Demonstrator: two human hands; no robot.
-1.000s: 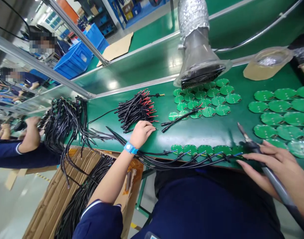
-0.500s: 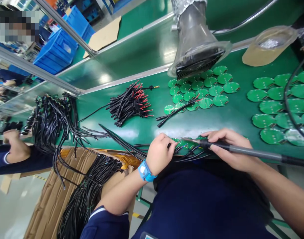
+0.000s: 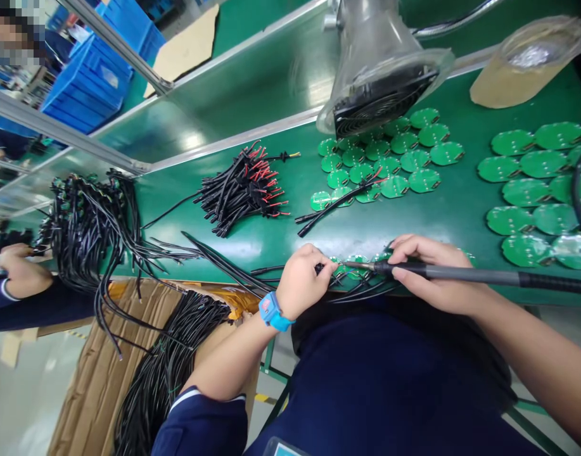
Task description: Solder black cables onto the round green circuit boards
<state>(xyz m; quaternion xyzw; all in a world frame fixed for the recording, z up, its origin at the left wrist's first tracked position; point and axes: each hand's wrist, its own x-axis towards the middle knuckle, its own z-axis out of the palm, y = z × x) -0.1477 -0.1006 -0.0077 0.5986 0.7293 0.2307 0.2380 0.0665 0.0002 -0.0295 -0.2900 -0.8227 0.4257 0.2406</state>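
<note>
Okay, status: left hand (image 3: 300, 282) is closed in a pinch, fingertips on a black cable end (image 3: 320, 269) at the near row of round green PCBs (image 3: 357, 266). Too small to see which lead it is. Blue wrist strap (image 3: 274, 311) on that wrist. Right hand (image 3: 435, 269) is closed around a soldering iron (image 3: 461, 273), pen grip, handle running off to the right, tip (image 3: 350, 265) just over the same boards and just beside the left fingertips. Can't tell if the tip touches a pad. Black cables (image 3: 366, 291) with thin coloured leads lie across that row, along the near edge of the green tabletop (image 3: 395, 231).

Further up, more round PCBs sit in two groups: centre (image 3: 385, 158), under a fume extractor hood (image 3: 385, 82), and right (image 3: 528, 190). Two loose cables (image 3: 340, 206) lie on the centre group. Left of that: a bundle of black cables with red-tipped leads (image 3: 242, 187), then a larger black cable pile (image 3: 85, 234). Below the edge, more cable sits in a cardboard box (image 3: 104, 354). Far left, a co-worker's hand (image 3: 19, 269) in a navy sleeve. Blue plastic crates (image 3: 88, 82) behind.
</note>
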